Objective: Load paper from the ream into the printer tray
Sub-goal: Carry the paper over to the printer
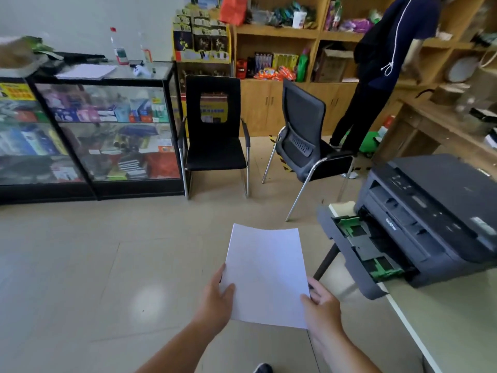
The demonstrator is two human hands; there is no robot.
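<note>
I hold a thin stack of white paper (266,273) flat in front of me over the floor. My left hand (219,297) grips its near left edge, thumb on top. My right hand (321,301) grips the near right corner. To the right, a dark grey printer (435,211) sits on a pale table (457,327). Its paper tray (352,254) is pulled out toward me, with green guides showing and no paper visible inside. The paper is left of the tray and apart from it.
Two black chairs (215,135) (306,138) stand ahead on the tiled floor. A glass display counter (102,130) fills the left, with white paper (86,71) on top. A person (382,71) stands by wooden shelves (282,36) at the back right.
</note>
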